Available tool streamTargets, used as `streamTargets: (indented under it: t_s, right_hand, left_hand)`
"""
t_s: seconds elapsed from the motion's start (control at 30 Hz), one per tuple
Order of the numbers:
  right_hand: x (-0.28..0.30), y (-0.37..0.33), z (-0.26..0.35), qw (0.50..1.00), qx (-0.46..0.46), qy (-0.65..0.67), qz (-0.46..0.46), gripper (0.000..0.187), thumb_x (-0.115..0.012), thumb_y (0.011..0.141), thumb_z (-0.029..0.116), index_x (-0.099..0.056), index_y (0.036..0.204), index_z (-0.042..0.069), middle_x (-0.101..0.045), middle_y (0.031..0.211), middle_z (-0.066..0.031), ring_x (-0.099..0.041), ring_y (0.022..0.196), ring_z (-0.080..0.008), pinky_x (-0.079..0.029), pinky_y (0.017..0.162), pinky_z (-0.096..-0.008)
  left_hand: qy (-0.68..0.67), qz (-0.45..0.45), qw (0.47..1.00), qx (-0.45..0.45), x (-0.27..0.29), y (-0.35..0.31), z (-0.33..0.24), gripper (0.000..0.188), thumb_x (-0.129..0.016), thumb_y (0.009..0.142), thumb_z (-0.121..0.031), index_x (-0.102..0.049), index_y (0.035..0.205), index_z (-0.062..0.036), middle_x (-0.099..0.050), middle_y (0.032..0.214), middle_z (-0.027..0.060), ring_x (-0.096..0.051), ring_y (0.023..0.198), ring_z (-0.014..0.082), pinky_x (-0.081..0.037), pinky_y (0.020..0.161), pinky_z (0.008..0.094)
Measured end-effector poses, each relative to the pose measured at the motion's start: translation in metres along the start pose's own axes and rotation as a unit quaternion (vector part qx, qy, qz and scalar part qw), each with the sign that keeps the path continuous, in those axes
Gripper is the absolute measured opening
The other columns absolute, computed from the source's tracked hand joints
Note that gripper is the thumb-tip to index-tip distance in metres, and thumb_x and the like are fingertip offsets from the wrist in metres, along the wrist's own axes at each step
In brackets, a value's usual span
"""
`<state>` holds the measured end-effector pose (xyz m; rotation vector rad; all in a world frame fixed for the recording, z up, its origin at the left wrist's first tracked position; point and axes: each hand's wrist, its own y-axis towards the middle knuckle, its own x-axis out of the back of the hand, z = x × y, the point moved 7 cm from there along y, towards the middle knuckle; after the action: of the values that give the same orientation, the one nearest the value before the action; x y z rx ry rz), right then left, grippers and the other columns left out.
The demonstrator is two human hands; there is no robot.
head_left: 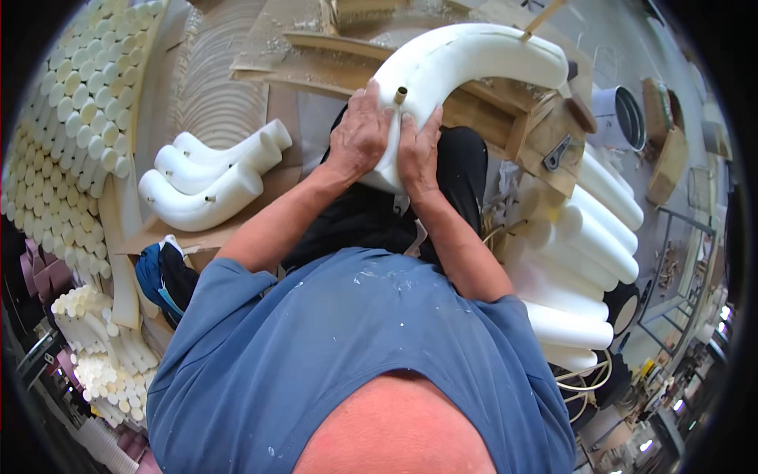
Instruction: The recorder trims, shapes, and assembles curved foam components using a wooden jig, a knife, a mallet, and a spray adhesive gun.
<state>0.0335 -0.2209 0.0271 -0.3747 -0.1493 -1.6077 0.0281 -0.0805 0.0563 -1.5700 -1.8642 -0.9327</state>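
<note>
A large curved white foam-like tube (450, 59) arches from my lap toward the far right, over a wooden bench. My left hand (360, 134) presses on its near end from the left, fingers together and pointing away from me. On the other side of that end, my right hand (419, 150) is closed round it, thumb toward the left hand. A short brass-coloured pipe (400, 95) sticks up from the tube just beyond my thumbs. Near the far end a thin wooden stick (543, 19) stands out at a slant. The tube's underside is hidden.
Several smaller curved white tubes (205, 201) lie together at my left. Stacked white pieces (91, 87) rise farther left. Several long white cylinders (596, 217) lie at my right. The wooden bench (489, 110) carries shavings; a white bucket (616, 118) stands beyond it.
</note>
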Motion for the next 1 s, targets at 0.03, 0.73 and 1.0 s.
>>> streamTargets:
  t_s: [0.03, 0.73, 1.0]
  right_hand:
    - [0.0, -0.001, 0.0, 1.0, -0.02, 0.009, 0.023, 0.084, -0.054, 0.103, 0.04, -0.013, 0.16, -0.006, -0.041, 0.145, -0.0386, -0.048, 0.132, -0.0489, -0.039, 0.111, -0.0461]
    - [0.111, 0.017, -0.018, 0.998, 0.015, 0.058, 0.025, 0.041, -0.053, 0.107, 0.025, -0.059, 0.136, -0.005, -0.067, 0.131, -0.0181, -0.061, 0.124, -0.0239, -0.047, 0.105, -0.0316]
    - [0.027, 0.121, -0.021, 0.991, -0.113, 0.037, -0.06, 0.074, -0.049, 0.106, 0.038, -0.02, 0.158, -0.006, -0.049, 0.147, -0.0343, -0.051, 0.135, -0.0431, -0.04, 0.113, -0.0423]
  left_hand:
    - [-0.044, 0.016, 0.999, 0.023, 0.001, -0.003, 0.007, 0.062, -0.042, 0.107, -0.035, -0.032, 0.155, 0.003, -0.044, 0.148, 0.0323, -0.043, 0.138, 0.0476, -0.038, 0.115, 0.0473]
    - [-0.436, 0.181, 0.868, 0.153, -0.061, 0.127, 0.037, 0.066, -0.032, 0.111, -0.047, -0.034, 0.158, -0.0004, -0.031, 0.165, 0.0144, -0.033, 0.15, 0.0255, -0.023, 0.124, 0.0335]
    - [-0.252, 0.147, 0.953, 0.077, -0.077, 0.126, 0.027, 0.07, -0.032, 0.109, -0.05, -0.031, 0.159, -0.0027, -0.033, 0.164, 0.022, -0.026, 0.154, 0.034, -0.017, 0.127, 0.038]
